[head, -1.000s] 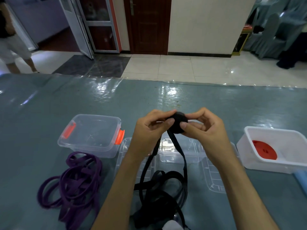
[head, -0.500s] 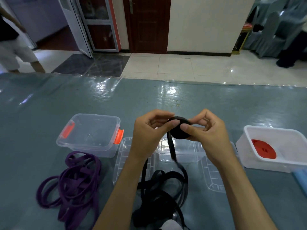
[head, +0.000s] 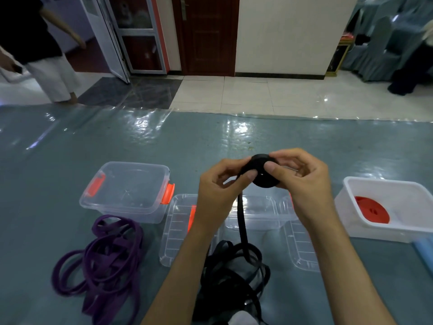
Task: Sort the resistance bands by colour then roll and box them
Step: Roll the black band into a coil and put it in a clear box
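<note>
The black roll (head: pixel 262 172), held above the middle of the table (head: pixel 210 141), is taken here as the landmark. Far to the left of it and lower, a pile of purple bands (head: pixel 103 259) is laid loose on the table, probably kept apart by colour until its turn comes. Between that pile and the roll a clear box (head: pixel 126 191) with orange clasps is set open, most likely to receive rolled bands. Just left of the roll the left hand (head: pixel 220 191) is raised, with its wrist bent; the strap (head: pixel 241 219) is pinched between its thumb and curled fingers, it seems so that the strap is fed tight into the roll. The strap is hung straight down from the roll to a black heap (head: pixel 234 273) near the table's edge, partly over clear lids (head: pixel 178 231). Just right of the roll the right hand (head: pixel 302 181) is lifted, its thumb pressed on the flat face and its fingers curled behind, so the coil is gripped and kept from opening. Far to the right a white box (head: pixel 384 209) is placed, with a red roll (head: pixel 372 209) already inside.
</note>
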`<state>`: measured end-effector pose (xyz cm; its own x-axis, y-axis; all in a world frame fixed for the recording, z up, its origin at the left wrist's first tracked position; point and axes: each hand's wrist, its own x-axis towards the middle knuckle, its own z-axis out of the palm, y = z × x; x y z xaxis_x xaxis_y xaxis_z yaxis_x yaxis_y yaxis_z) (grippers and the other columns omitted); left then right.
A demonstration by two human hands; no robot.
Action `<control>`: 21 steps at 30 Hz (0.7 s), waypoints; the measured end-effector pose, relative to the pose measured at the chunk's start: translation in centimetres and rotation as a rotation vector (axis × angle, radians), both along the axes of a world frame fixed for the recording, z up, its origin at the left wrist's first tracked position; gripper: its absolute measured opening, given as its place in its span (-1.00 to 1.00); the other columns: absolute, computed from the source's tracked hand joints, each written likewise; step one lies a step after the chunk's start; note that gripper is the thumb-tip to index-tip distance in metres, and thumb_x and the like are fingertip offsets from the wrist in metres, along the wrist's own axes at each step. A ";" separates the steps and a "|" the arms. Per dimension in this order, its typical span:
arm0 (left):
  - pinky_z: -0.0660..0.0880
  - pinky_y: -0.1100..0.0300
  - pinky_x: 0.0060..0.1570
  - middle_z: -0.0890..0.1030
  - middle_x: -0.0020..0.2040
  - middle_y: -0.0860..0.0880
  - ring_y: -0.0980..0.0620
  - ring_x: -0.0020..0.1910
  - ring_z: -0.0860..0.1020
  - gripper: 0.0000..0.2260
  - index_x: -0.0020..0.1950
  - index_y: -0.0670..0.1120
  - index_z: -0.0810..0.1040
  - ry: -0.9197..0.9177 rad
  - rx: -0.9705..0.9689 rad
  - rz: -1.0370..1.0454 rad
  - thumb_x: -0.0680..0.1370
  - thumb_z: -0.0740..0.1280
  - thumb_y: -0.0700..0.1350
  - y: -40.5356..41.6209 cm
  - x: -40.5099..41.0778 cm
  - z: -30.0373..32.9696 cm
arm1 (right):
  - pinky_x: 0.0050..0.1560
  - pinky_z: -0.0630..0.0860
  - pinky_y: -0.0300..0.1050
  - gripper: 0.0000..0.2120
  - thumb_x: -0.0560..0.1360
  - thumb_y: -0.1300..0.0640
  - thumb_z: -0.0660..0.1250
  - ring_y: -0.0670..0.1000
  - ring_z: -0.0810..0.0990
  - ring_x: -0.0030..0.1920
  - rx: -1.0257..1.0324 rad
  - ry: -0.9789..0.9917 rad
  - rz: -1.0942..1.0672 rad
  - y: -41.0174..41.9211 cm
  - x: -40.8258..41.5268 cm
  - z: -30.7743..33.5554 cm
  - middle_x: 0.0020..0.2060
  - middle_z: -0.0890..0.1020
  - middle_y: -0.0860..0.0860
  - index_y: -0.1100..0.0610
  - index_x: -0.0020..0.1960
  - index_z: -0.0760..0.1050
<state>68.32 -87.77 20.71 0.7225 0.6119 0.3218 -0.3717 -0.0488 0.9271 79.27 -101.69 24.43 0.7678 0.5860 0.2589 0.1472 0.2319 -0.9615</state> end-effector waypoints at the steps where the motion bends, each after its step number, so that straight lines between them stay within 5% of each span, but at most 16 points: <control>1: 0.64 0.16 0.10 0.75 0.07 -0.11 -0.09 0.12 0.72 -0.79 0.14 -0.09 0.72 -0.021 -0.002 0.017 0.55 0.52 -0.30 -0.2 0.2 0.0 | -0.17 0.68 -0.14 -0.82 0.43 0.09 0.61 0.11 0.79 -0.12 0.026 0.017 0.000 0.1 -0.2 -0.2 -0.09 0.78 0.10 0.04 -0.02 0.67; 5: 0.64 0.18 0.06 0.75 0.00 -0.13 -0.08 0.03 0.74 -0.82 0.10 -0.15 0.73 -0.083 0.062 0.083 0.53 0.52 -0.33 -0.3 0.4 0.1 | -0.14 0.70 -0.08 -0.78 0.42 0.13 0.61 0.19 0.80 -0.11 -0.044 0.043 0.099 -0.1 0.0 -0.1 -0.10 0.78 0.15 0.10 -0.14 0.56; 9: 0.62 0.26 0.07 0.77 0.02 -0.07 0.00 0.04 0.75 -0.80 0.12 -0.09 0.74 -0.083 -0.001 0.046 0.54 0.52 -0.31 -0.3 0.3 0.5 | -0.14 0.70 -0.12 -0.79 0.48 0.18 0.56 0.12 0.80 -0.12 -0.001 -0.030 0.071 -0.2 0.2 0.4 -0.13 0.78 0.09 0.01 0.10 0.71; 13: 0.60 0.20 0.16 0.72 0.13 -0.18 -0.07 0.16 0.70 -0.71 0.27 -0.12 0.70 -0.005 0.038 -0.083 0.57 0.49 -0.33 1.0 0.1 0.2 | -0.13 0.69 -0.15 -0.89 0.45 0.11 0.56 0.08 0.80 -0.08 0.024 -0.004 0.048 -0.1 0.1 -0.3 -0.07 0.79 0.07 0.01 -0.04 0.69; 15: 0.61 0.17 0.15 0.74 0.09 -0.16 -0.08 0.11 0.72 -0.72 0.24 -0.16 0.72 0.001 0.086 -0.065 0.55 0.50 -0.34 0.9 -0.1 0.0 | -0.15 0.69 -0.11 -0.78 0.42 0.11 0.60 0.14 0.80 -0.10 -0.051 0.001 0.099 -0.3 0.4 -0.6 -0.07 0.78 0.10 0.08 -0.06 0.58; 21: 0.62 0.22 0.08 0.75 0.11 -0.13 -0.06 0.09 0.73 -0.74 0.21 -0.15 0.73 -0.016 0.012 0.001 0.53 0.54 -0.31 0.2 -0.2 0.0 | -0.06 0.69 -0.15 -0.71 0.43 0.08 0.63 0.08 0.79 -0.05 0.030 -0.082 0.071 0.0 0.4 -0.2 -0.05 0.78 0.06 -0.03 0.13 0.69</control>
